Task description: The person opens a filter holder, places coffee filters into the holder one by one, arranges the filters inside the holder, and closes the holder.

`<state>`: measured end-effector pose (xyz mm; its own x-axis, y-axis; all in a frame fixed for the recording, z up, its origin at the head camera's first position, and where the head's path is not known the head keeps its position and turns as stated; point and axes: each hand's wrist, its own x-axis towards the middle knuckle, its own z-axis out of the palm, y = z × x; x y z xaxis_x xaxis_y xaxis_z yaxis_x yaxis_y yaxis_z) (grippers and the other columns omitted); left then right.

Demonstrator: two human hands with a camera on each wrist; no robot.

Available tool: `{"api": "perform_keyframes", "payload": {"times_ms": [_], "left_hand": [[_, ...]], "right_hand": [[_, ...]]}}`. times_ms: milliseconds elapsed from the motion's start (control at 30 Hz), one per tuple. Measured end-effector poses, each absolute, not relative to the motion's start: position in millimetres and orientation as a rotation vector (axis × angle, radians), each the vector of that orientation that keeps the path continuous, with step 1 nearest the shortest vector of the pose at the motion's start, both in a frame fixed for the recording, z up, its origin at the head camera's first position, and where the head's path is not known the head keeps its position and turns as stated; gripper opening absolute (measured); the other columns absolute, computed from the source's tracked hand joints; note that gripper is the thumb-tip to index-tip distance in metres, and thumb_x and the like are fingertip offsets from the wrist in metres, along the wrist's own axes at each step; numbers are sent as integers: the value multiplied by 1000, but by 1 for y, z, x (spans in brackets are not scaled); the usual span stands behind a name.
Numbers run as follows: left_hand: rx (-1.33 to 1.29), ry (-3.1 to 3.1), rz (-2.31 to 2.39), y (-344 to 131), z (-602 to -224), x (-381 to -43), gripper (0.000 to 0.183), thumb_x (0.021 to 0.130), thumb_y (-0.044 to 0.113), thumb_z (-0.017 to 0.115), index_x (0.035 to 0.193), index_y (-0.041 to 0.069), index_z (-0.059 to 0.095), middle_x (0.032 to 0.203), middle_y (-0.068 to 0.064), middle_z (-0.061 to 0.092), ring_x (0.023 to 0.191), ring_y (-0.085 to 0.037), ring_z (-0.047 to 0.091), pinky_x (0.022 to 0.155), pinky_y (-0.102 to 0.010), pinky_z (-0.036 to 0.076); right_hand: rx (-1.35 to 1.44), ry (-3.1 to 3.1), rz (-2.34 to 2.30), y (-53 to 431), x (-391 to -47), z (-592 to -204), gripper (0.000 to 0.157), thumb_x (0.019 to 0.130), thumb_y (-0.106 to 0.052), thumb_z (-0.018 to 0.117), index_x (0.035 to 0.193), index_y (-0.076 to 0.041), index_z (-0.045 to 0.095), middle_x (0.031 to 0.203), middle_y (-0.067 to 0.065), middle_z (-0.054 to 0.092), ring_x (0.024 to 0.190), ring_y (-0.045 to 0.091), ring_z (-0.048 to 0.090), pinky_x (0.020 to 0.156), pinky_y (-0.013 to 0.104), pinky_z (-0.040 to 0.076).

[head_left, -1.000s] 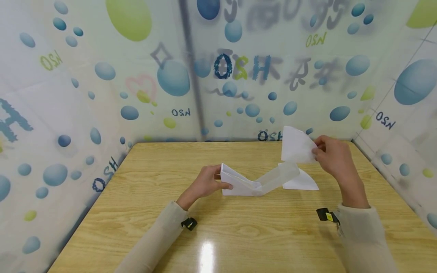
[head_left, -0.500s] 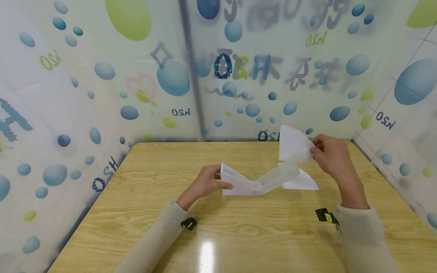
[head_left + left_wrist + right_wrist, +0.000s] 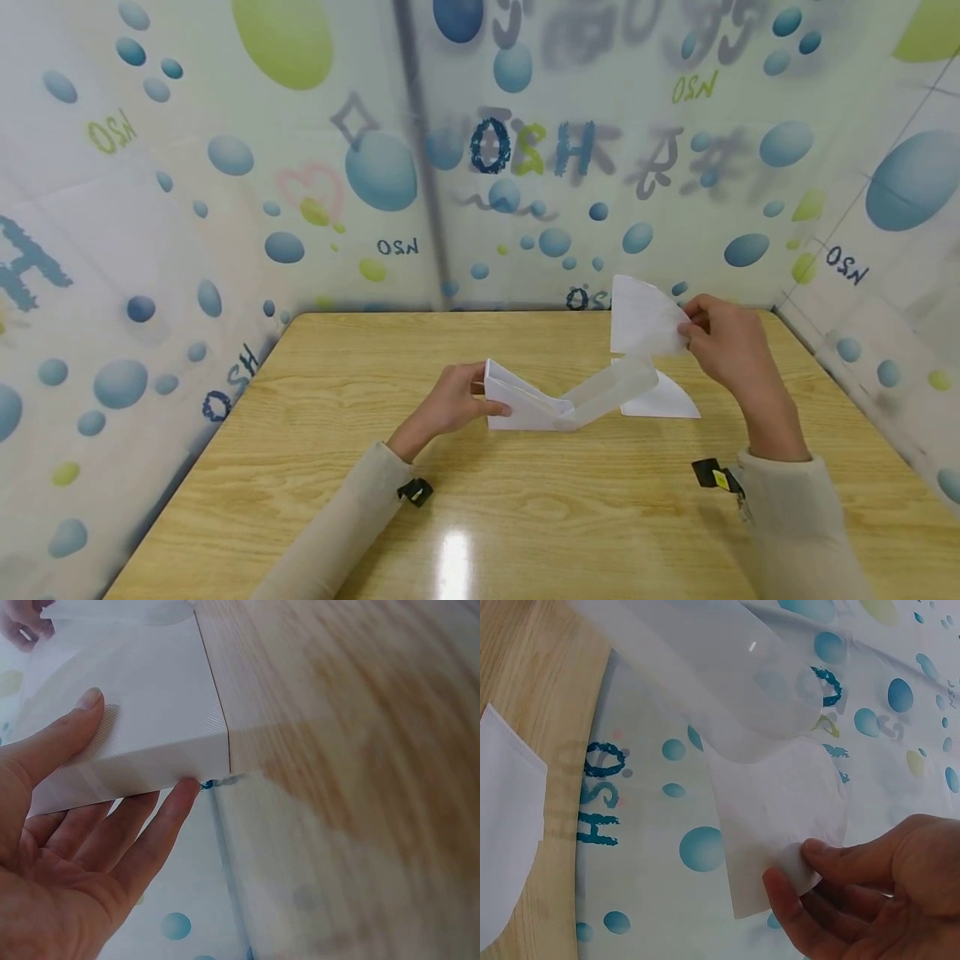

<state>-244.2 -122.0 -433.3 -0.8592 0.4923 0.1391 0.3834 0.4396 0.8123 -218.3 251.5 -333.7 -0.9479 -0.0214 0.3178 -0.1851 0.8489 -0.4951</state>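
At the middle of the table, my left hand (image 3: 453,400) holds the end of a white box (image 3: 525,408) between thumb and fingers. In the left wrist view the thumb (image 3: 86,712) lies on the box's broad face, with fingertips along its end. A translucent lid (image 3: 611,392) is hinged from the box and slants up to the right. My right hand (image 3: 727,337) pinches a white fan-shaped paper coffee filter (image 3: 645,317) by its curved edge, raised behind the lid. A second paper filter (image 3: 663,398) lies on the table under the lid's end.
The wooden table (image 3: 525,517) reaches back to a wall covering (image 3: 517,233) printed with blue and green spots. More of this covering stands at both sides. Dark straps hang from both sleeves (image 3: 795,517).
My right hand has shifted slightly left with the coffee filter. The left hand, the box, its lid and the filter on the table have stayed where they were.
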Motion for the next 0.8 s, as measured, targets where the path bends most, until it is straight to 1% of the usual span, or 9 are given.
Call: {"api": "perform_keyframes", "payload": {"times_ms": [400,800], "left_hand": [[773,2566,1397,-122,-434,-244,37,84,11,86,118,10,72,115,-9,77,105,-26,77,87,-32,64],[784,2578,1393,-122,-433,-245,36,85,10,86,118,10,73,115,-9,77,105,-26,77,88,-32,64]], "right_hand": [[173,-2667,766,246,-217,-333,18,101,-6,62,111,7,67,100,27,73,81,35,67,63,28,48],[206,-2645,787,239,-215,-333,18,101,-6,62,113,7,68,103,28,73,85,37,69,65,29,50]]}}
